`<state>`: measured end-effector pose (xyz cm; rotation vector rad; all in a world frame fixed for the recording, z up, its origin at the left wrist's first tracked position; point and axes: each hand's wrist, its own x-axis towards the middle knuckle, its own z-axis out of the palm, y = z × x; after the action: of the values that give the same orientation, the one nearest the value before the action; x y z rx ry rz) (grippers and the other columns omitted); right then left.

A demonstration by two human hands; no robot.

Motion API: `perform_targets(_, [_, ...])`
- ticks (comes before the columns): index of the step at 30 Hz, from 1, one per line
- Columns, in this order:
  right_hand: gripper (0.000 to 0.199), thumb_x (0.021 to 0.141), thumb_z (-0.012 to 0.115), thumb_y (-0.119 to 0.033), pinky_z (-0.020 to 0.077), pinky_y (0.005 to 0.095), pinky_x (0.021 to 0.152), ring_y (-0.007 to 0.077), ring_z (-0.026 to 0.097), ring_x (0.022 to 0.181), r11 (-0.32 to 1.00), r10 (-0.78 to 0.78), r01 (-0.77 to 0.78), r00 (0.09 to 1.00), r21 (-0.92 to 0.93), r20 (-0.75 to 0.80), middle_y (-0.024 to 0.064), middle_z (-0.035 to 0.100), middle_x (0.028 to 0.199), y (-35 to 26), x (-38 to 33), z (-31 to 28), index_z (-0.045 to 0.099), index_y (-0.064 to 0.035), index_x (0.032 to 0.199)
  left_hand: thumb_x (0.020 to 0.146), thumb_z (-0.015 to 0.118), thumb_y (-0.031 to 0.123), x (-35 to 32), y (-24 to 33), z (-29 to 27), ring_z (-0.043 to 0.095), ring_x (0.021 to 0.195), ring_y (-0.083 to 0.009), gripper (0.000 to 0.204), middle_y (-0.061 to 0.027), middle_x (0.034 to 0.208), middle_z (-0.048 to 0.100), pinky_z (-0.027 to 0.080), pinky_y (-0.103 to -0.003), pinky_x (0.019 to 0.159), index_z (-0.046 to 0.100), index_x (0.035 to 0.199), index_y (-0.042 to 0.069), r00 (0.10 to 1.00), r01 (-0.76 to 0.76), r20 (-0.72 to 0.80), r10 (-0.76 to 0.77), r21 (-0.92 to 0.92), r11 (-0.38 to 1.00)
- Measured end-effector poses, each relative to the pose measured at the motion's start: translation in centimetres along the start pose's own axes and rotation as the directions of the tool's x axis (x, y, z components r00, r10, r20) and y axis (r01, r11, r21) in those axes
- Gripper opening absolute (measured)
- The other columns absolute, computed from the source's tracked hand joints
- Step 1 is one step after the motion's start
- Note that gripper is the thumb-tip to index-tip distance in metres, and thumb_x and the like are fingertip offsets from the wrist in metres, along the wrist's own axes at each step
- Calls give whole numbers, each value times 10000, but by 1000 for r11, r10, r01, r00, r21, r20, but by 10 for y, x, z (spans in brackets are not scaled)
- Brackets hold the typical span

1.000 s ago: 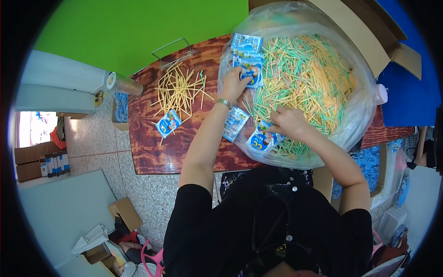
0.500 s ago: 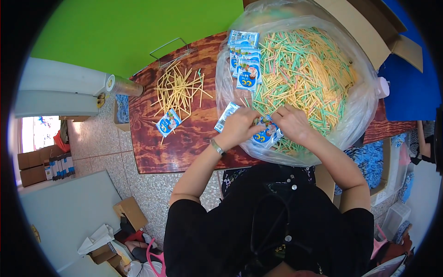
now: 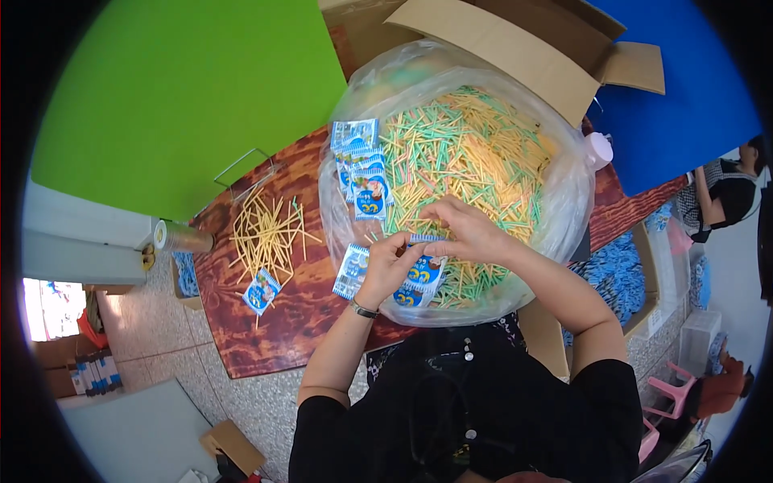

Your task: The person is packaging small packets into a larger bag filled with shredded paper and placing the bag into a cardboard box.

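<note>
My left hand (image 3: 388,264) and my right hand (image 3: 463,229) meet over a small blue-and-white packet (image 3: 419,274) at the near rim of a big clear plastic bag (image 3: 564,201). Both hands pinch that packet's top edge. The bag is full of green, yellow and orange sticks (image 3: 467,153). Several more blue packets (image 3: 362,173) lie stacked on the bag's left side. Another packet (image 3: 351,271) rests just left of my left hand.
A loose pile of yellow sticks (image 3: 270,229) and one blue packet (image 3: 261,291) lie on the dark wooden table (image 3: 258,338). An open cardboard box (image 3: 515,48) stands behind the bag. A tape roll (image 3: 179,237) sits at the table's left edge. Another person (image 3: 729,193) is at far right.
My left hand came back from the packet stack at the bag's far left to the near rim. Both hands now hold one packet there.
</note>
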<state>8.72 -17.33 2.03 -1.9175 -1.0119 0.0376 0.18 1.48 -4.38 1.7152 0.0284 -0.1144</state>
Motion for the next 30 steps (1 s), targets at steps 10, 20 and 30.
perform_targets(10, [168, 850, 657, -177, 484, 413, 671, 328, 626, 772, 992, 117, -105, 975, -74, 187, 134, 632, 837, 5, -1, -29, 592, -38, 919, 861, 713, 174, 18, 6, 10, 480, 576, -19, 186, 36, 638, 564, 384, -206, 499, 648, 826, 4, 1000, 11, 26, -12, 44, 999])
perform_targets(20, [169, 848, 668, -176, 478, 399, 635, 310, 633, 755, 969, 248, -234, 931, -86, 269, 131, 635, 812, 1, 4, -44, 604, -35, 917, 878, 691, 97, 27, 12, 23, 512, 673, -10, 153, 46, 781, 628, 402, -182, 567, 674, 1011, 24, 997, -81, -14, 80, -287, 954])
perform_targets(30, [164, 842, 671, -168, 480, 397, 636, 331, 624, 735, 999, 18, -10, 990, -54, 143, 139, 624, 782, 7, -6, -38, 620, -37, 927, 820, 761, 163, 28, 6, 20, 462, 610, -31, 198, 36, 674, 549, 384, -216, 521, 628, 815, 18, 998, -59, 2, 59, 15, 998])
